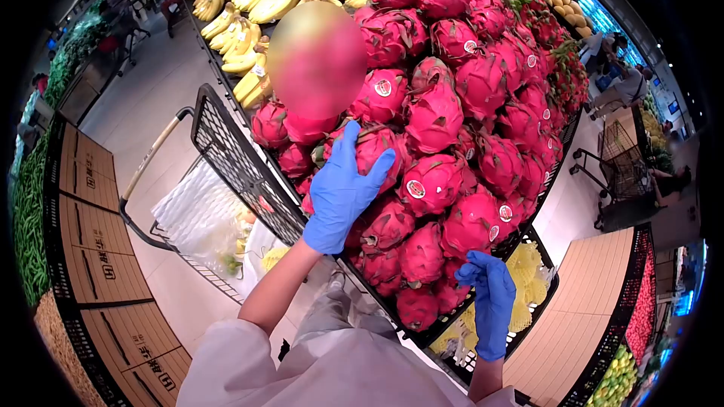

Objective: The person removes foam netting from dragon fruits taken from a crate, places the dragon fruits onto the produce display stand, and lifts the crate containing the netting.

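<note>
While your L hand [338, 197] is spread at a dragon fruit [375, 145] (prob. grasp step), your R hand [492, 298] is half-curled, contents unclear; next likely needs gentle L closure.

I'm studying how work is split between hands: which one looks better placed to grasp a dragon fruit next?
Probably the left hand: its thumb and fingers are spread over a dragon fruit. The right hand is nearer the body, fingers curled, beside the yellow netting.
</note>
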`<state>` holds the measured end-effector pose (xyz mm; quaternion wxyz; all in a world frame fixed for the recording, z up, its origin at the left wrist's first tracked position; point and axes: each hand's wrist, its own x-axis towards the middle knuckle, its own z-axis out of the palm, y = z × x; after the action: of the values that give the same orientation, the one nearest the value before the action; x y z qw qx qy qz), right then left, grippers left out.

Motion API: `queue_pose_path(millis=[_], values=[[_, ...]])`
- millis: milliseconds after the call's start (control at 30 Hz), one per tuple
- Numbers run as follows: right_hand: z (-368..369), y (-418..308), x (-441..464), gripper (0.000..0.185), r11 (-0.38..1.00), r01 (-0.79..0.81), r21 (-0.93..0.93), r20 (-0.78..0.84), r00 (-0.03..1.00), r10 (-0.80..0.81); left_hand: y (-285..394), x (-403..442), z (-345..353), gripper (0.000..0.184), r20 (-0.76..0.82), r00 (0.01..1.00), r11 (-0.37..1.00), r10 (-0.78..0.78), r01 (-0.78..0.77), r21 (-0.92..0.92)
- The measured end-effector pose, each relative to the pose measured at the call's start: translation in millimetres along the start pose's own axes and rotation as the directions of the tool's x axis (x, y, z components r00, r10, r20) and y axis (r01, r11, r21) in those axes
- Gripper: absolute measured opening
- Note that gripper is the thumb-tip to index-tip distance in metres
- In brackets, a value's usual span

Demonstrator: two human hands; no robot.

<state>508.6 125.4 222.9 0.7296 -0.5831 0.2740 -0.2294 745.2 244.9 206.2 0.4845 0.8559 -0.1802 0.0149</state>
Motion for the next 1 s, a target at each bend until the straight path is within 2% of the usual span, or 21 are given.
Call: queue_pose_path(millis=[33,67,100,200,300,367,433,467,500,567,633,700,767,833,900,967,1000], values=[[3,0,1,0.031,1.0,-0.006,-0.007,-0.018,1.0,0.006,-4,5,5,0.072,-0.056,0.988,0.987,0.145,-0.14,0.075],[6,0,3,0.032,0.999,-0.005,-0.046,-0.041,0.999,0.003,-8,9,6,0.072,-0.037,0.946,0.925,0.323,-0.307,0.225],[8,1,3,0.034,0.997,-0.005,-0.081,-0.064,0.998,-0.001,-11,8,7,0.072,-0.018,0.946,0.926,0.322,-0.311,0.216],[9,4,2,0.035,0.998,-0.001,-0.067,-0.126,0.992,-0.008,-18,-2,10,0.081,0.012,0.87,0.826,0.493,-0.472,0.308],[8,7,-1,0.035,0.999,-0.027,-0.042,-0.196,0.98,0.018,-19,-3,10,0.082,0.009,0.852,0.805,0.524,-0.499,0.321],[4,10,-5,0.035,0.999,-0.038,-0.032,-0.229,0.973,0.03,-17,-4,6,0.085,0.066,0.864,0.823,0.499,-0.497,0.274],[-1,12,-9,0.036,1.0,-0.029,-0.008,-0.223,0.975,0.026,-17,-6,3,0.088,0.102,0.863,0.857,0.495,-0.504,0.102],[-4,13,-12,0.036,1.0,-0.019,-0.01,-0.224,0.974,0.017,-17,-9,2,0.09,0.113,0.872,0.872,0.476,-0.484,0.07],[-8,13,-14,0.036,1.0,-0.027,-0.003,-0.24,0.971,0.026,-19,-10,3,0.089,0.064,0.843,0.84,0.535,-0.538,0.069],[-21,14,-22,0.037,1.0,0.005,-0.026,-0.273,0.962,-0.012,0,-20,-10,0.083,0.022,0.837,0.82,0.547,-0.542,0.185],[-43,12,-36,0.034,0.99,0.046,-0.134,-0.371,0.924,-0.093,11,-31,-12,0.065,-0.138,0.773,0.785,0.619,-0.608,0.119],[-76,8,-56,0.033,0.989,0.022,-0.146,-0.524,0.846,-0.096,26,-55,-15,0.043,-0.211,0.737,0.763,0.643,-0.642,0.083],[-116,13,-82,0.033,0.981,0.004,-0.192,-0.618,0.777,-0.124,42,-86,-12,0.033,-0.176,0.784,0.766,0.596,-0.62,-0.17],[-161,32,-108,0.033,0.951,-0.144,-0.272,-0.676,0.732,-0.083,59,-118,-8,0.031,-0.032,0.75,0.721,0.661,-0.646,-0.25],[-209,68,-134,0.033,0.92,-0.369,-0.129,-0.68,0.709,0.189,72,-150,0,0.032,0.237,0.723,0.716,0.649,-0.475,-0.511],[-260,136,-161,0.029,0.726,-0.68,-0.1,-0.609,0.619,0.496,89,-188,28,0.032,0.354,0.665,0.707,0.658,-0.383,-0.595],[-276,171,-167,0.026,0.531,-0.812,-0.242,-0.575,0.56,0.596,101,-205,48,0.031,0.421,0.61,0.712,0.672,-0.376,-0.592]])
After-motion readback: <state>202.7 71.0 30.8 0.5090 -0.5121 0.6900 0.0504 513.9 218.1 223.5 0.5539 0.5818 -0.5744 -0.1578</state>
